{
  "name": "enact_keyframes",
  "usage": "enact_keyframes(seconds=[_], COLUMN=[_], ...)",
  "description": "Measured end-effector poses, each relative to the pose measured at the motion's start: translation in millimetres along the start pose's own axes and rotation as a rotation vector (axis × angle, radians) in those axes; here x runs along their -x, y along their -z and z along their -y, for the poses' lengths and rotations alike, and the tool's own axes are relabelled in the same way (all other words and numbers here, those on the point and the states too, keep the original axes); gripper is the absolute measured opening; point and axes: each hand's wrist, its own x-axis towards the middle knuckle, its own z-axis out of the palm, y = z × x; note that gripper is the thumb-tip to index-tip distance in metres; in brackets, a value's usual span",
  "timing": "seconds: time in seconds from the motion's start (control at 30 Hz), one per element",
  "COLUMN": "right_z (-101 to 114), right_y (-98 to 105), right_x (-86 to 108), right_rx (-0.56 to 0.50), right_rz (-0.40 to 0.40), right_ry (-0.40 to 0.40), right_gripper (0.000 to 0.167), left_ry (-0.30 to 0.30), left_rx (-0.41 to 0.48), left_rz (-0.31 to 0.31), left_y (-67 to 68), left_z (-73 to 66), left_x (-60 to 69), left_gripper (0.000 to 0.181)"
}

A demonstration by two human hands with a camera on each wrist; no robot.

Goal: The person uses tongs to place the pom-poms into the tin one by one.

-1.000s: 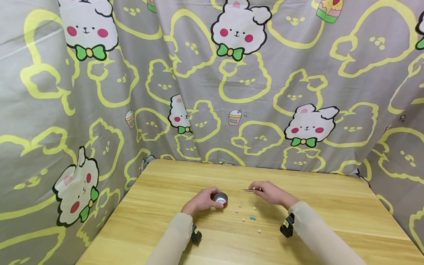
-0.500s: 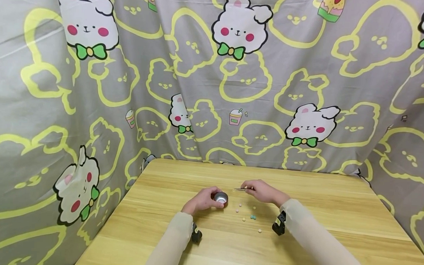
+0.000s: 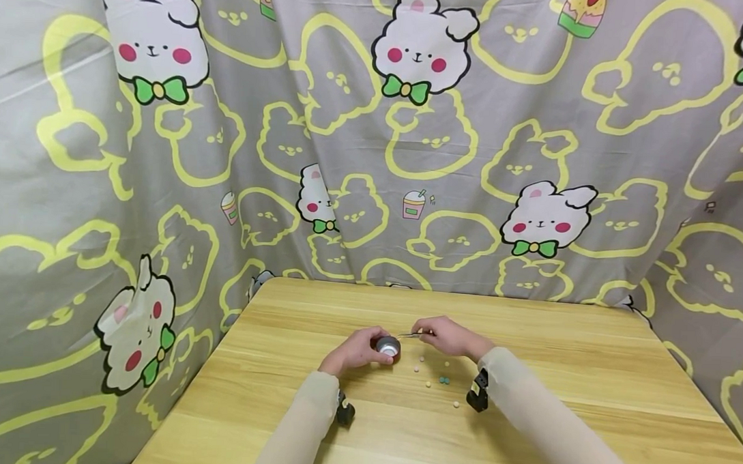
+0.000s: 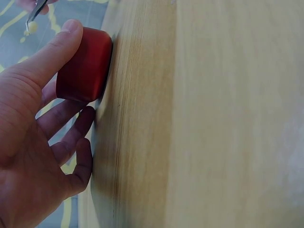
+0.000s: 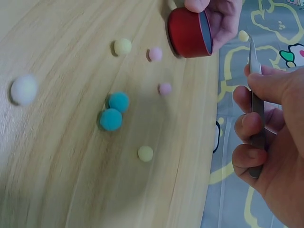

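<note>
No legible lettering, brand or number — not in any view.

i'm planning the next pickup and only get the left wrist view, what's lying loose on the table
Observer: The right wrist view shows a white ball, two blue balls, two pale yellow balls and two pink balls on the table.
Operator: are any of those touching
Observer: Yes, the two blue balls sit against each other.
Operator: i only see the outside of the red cup, what colour is it inside
Observer: Silvery, in the head view.
</note>
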Motion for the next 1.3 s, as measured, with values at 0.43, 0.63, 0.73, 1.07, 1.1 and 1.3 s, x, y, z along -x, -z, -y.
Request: enact_keyframes(seconds=[0.43,0.63,0.73,1.07,1.1,1.3], right_z=[3.4,4.3,4.1,1.1,1.3,4.3], right_y=[-9.5,-11.9,-12.8,-14.9,-14.8,-13.2], right_x=[-9.0,-11.0,-11.8,-13.9,-13.8,-13.8], right_rx=[0.039,0.054,0.066,0.072,0.068,0.032], right_rz=[0.003,0.003,0.006,0.012,0.013,0.030], right_ry=[0.054,0.077,0.082,0.069,0.062,-0.011], right_gripper=[0.016,0.016,0.016,0.016,0.016,0.016], left_ry=[-0.027,-0.023,-0.025,-0.033,-0.035,-0.044], left_rx=[0.001,0.015,0.014,0.005,0.005,0.006], left_rz=[0.000,0.001,0.000,0.001,0.002,0.003], left_y=[0.9,0.8,0.5,0.9,0.8,0.9], left_z=[-1.4,-2.7,-2.4,-1.5,-1.1,-0.8], left_x=[1.0,2.0,1.5,0.9,0.7,0.5], left_gripper=[0.043,0.043,0.042,0.042,0.042,0.041])
